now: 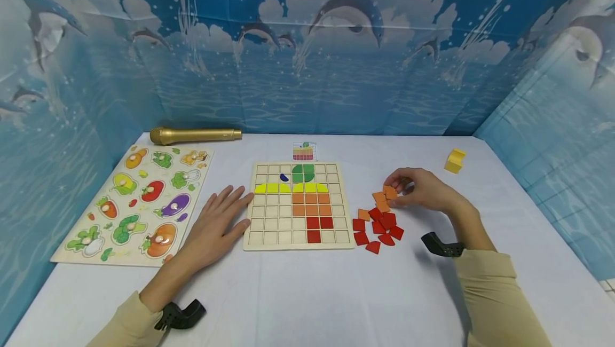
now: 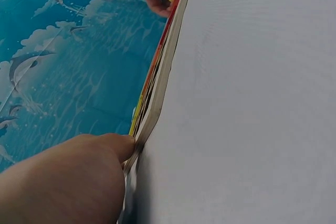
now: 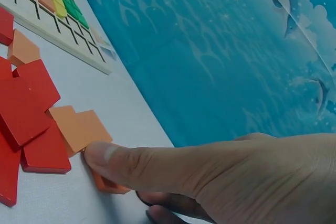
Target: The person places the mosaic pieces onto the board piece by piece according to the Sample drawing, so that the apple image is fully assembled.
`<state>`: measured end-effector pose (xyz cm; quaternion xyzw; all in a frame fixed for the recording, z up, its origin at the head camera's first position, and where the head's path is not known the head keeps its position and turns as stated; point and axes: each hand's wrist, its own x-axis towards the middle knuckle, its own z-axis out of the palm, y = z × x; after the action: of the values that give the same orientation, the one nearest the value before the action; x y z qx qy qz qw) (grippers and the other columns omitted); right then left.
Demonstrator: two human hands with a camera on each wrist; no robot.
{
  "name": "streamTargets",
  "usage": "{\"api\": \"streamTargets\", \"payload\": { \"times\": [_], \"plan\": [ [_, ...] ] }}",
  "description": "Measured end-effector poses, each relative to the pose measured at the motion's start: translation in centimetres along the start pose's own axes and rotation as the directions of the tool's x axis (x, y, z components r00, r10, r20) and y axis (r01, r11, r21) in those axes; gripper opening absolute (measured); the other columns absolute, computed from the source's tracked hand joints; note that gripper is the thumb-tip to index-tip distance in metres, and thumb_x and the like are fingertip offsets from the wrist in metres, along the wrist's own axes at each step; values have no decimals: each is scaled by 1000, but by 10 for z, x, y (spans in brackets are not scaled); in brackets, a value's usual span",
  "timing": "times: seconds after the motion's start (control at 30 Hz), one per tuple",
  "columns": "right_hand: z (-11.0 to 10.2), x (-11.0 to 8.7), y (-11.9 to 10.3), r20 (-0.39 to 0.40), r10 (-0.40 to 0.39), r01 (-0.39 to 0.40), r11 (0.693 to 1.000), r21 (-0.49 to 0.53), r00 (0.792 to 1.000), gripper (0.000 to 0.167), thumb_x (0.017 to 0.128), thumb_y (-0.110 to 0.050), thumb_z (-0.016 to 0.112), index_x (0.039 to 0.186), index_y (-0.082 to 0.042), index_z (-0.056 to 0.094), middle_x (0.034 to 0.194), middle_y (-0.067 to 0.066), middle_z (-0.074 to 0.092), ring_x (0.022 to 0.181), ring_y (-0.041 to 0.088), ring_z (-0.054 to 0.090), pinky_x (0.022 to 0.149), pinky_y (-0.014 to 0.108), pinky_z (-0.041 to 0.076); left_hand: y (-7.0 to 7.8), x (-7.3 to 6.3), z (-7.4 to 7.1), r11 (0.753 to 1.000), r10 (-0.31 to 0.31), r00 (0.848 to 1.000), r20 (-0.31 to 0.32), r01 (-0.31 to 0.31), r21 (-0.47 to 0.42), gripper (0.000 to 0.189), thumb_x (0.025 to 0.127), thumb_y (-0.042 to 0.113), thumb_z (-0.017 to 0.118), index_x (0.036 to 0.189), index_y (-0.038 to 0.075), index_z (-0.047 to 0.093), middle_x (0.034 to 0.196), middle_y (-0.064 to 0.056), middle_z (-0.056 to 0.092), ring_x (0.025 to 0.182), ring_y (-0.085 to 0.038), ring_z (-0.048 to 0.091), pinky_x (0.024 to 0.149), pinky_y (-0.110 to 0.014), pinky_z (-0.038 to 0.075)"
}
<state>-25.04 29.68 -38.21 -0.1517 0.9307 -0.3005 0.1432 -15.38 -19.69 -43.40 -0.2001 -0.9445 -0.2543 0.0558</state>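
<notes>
A wooden grid board lies at the middle of the table, partly filled with green, yellow, orange and red tiles plus a dark blue piece. My left hand rests flat at its left edge, fingers spread, fingertips and thumb touching the rim. Right of the board, my right hand pinches an orange tile between thumb and fingers. In the right wrist view the thumb presses against the orange tile, and the fingertips are mostly hidden. Red tiles lie in a loose pile beside other orange tiles.
A vegetable puzzle board lies at the left. Behind it is a gold microphone. A small picture card sits just beyond the grid board. Yellow blocks stand at the back right. Dolphin-printed cloth walls the table.
</notes>
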Motion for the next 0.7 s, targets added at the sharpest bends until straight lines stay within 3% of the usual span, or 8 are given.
{"api": "streamTargets", "payload": {
  "times": [0.33,0.7],
  "plan": [
    [9,7,-3,-130,16,-19,1000,-22,991,36,90,-27,87,118,-8,75,98,6,70,94,24,63,77,23,55,-1,0,1,1000,10,1000,-15,-10,0,59,105,33,62,160,17,47,170,-13,37,161,-40,22,130,-64,12],
    [27,12,-9,-284,-52,28,996,-88,958,30,89,-31,87,109,-10,80,91,3,72,87,22,66,73,28,56,-1,0,1,1000,-8,1000,-2,8,-7,59,105,32,63,160,17,47,170,-12,36,162,-39,21,131,-63,12]
  ]
}}
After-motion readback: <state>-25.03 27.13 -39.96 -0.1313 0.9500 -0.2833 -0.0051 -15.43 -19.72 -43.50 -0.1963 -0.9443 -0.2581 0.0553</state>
